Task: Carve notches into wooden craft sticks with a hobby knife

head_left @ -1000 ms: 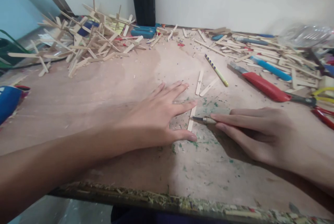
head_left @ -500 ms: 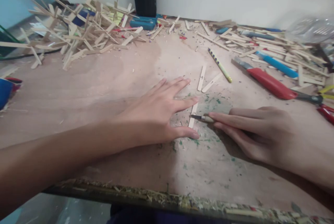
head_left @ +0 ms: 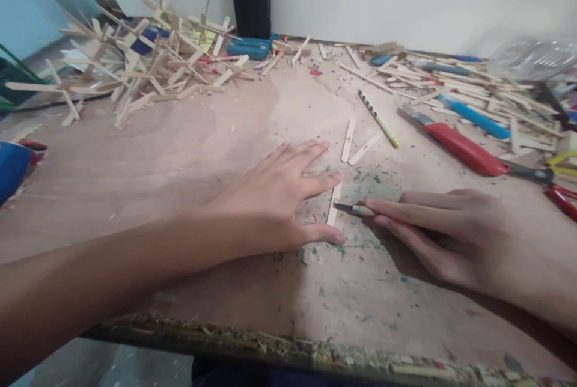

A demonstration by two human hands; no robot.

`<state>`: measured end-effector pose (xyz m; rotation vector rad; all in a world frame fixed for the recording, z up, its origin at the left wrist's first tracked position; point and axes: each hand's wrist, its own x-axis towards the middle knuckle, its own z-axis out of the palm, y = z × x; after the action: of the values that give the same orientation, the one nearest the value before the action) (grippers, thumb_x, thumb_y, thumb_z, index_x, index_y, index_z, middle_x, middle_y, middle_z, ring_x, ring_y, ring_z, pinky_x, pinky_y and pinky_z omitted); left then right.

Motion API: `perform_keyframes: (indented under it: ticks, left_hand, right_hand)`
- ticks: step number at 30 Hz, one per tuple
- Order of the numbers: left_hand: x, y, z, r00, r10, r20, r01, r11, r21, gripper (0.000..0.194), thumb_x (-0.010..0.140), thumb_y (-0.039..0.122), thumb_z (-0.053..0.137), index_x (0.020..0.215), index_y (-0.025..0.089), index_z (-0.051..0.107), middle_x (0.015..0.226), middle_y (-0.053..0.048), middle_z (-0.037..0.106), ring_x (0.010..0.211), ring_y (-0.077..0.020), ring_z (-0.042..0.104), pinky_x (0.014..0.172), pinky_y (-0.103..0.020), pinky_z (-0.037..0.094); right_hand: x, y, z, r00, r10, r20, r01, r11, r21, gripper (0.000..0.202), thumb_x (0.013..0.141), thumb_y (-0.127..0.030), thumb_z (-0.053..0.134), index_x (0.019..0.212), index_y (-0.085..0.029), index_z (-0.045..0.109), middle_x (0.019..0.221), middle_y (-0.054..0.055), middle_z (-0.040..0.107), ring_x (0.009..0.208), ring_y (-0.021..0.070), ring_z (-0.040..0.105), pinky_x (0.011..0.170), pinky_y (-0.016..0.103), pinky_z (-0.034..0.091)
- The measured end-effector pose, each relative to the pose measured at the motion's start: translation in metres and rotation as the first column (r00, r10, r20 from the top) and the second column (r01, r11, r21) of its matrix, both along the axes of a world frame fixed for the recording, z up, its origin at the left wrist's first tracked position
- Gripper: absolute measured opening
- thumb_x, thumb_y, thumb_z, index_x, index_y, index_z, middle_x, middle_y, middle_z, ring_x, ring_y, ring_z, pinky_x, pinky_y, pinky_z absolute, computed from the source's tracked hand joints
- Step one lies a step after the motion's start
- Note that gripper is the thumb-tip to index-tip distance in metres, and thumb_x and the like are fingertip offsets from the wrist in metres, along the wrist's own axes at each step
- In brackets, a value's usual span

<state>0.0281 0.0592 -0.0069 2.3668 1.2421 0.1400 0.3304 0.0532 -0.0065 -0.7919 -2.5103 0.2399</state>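
Currently, head view: a flat wooden stick (head_left: 333, 213) lies on the counter (head_left: 171, 158) between the two hands, with the tip of the knife (head_left: 357, 210) at its middle. Judged good practice: press the stick flat near both ends so it cannot pivot; bring the blade in low, with short, light strokes; let no fingertip cross the blade's line. Slip risk, as judged: the tip points toward the left hand, so force should be small.

Grip, left (head_left: 270, 201): spread wide, palm down, closed on nothing; index fingertip at the stick's far end, thumb at its near end. Grip, right (head_left: 455, 225): pinched closed around the knife handle, thumb and fingers together. Two more sticks (head_left: 348, 140) lie just beyond, near a yellow rod (head_left: 384, 125). Blade depth: cannot tell.
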Motion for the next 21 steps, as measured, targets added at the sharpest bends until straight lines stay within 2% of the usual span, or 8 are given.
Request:
perform_keyframes:
  ticks: [4,8,10,12,13,14,16,21]
  left_hand:
    - [-0.003,0.001,-0.002,1.0,-0.016,0.007,0.016,1.0,0.026,0.103,0.099,0.09,0.085,0.178,0.027,0.066,0.203,-0.023,0.026,0.189,-0.0496,0.027,0.153,-0.079,0.022]
    - [-0.011,0.0,-0.004,0.99,-0.032,0.136,0.001,0.975,0.222,0.115,0.088,0.099,0.088,0.163,0.013,0.075,0.179,-0.028,0.064,0.171,-0.051,0.058,0.151,-0.081,0.028]
    - [-0.016,0.001,-0.002,0.969,-0.066,0.238,-0.021,0.939,0.343,0.086,0.104,0.084,0.083,0.148,0.01,0.079,0.158,-0.024,0.078,0.153,-0.0429,0.073,0.146,-0.073,0.044]
    - [-0.022,0.005,-0.001,0.951,-0.147,0.274,0.015,0.902,0.431,0.038,0.124,0.047,0.07,0.138,0.013,0.08,0.149,-0.018,0.083,0.142,-0.0318,0.079,0.135,-0.056,0.059]
    - [-0.025,0.007,0.0,0.946,-0.203,0.252,0.065,0.882,0.466,0.025,0.126,0.027,0.062,0.136,0.014,0.081,0.149,-0.015,0.084,0.14,-0.0278,0.08,0.131,-0.05,0.062]
    - [-0.028,0.01,0.0,0.943,-0.261,0.208,0.13,0.86,0.493,0.028,0.123,0.013,0.057,0.136,0.016,0.081,0.15,-0.013,0.084,0.139,-0.0255,0.08,0.129,-0.047,0.062]
    - [-0.033,0.015,-0.001,0.926,-0.356,0.124,0.24,0.812,0.532,0.037,0.118,0.003,0.054,0.137,0.017,0.083,0.148,-0.011,0.087,0.134,-0.0254,0.083,0.125,-0.047,0.063]
    - [-0.034,0.015,-0.004,0.914,-0.388,0.122,0.258,0.785,0.564,0.035,0.118,0.007,0.056,0.123,0.018,0.089,0.117,-0.01,0.088,0.104,-0.0239,0.081,0.093,-0.038,0.064]
  right_hand:
    - [-0.002,0.001,0.005,1.0,0.025,0.009,-0.025,0.999,-0.034,0.027,0.125,-0.029,0.064,0.122,-0.02,0.09,0.072,-0.001,0.068,0.053,0.0101,0.052,0.051,0.031,0.033]
    - [0.0,-0.002,0.001,0.999,-0.027,-0.017,0.026,0.999,-0.033,0.034,0.126,-0.035,0.061,0.12,-0.021,0.091,0.065,-0.001,0.062,0.052,0.0105,0.053,0.049,0.033,0.027]
    - [0.001,-0.003,-0.002,0.999,-0.034,-0.023,0.033,0.999,-0.036,0.035,0.126,-0.036,0.061,0.12,-0.022,0.092,0.064,-0.001,0.062,0.052,0.0105,0.055,0.048,0.033,0.028]
    - [0.001,-0.003,-0.002,0.999,-0.031,-0.031,0.029,0.999,-0.041,0.038,0.128,-0.036,0.059,0.121,-0.021,0.093,0.063,-0.001,0.061,0.052,0.011,0.057,0.048,0.034,0.028]
    - [0.0,-0.003,0.0,0.999,-0.026,-0.035,0.025,0.999,-0.046,0.04,0.128,-0.035,0.056,0.122,-0.02,0.092,0.063,-0.001,0.061,0.052,0.011,0.059,0.047,0.034,0.029]
    - [0.0,-0.003,0.002,0.999,-0.016,-0.033,0.015,0.998,-0.053,0.041,0.129,-0.034,0.055,0.123,-0.019,0.092,0.064,-0.001,0.062,0.052,0.0109,0.06,0.047,0.033,0.031]
    - [-0.002,-0.001,0.007,1.0,0.01,-0.017,-0.011,0.998,-0.069,0.039,0.128,-0.03,0.055,0.122,-0.017,0.092,0.065,-0.001,0.064,0.052,0.0104,0.061,0.048,0.032,0.036]
    - [-0.002,-0.001,0.017,0.998,0.055,0.018,-0.054,0.995,-0.088,0.031,0.124,-0.023,0.061,0.124,-0.015,0.091,0.067,-0.002,0.067,0.053,0.0089,0.063,0.048,0.029,0.039]
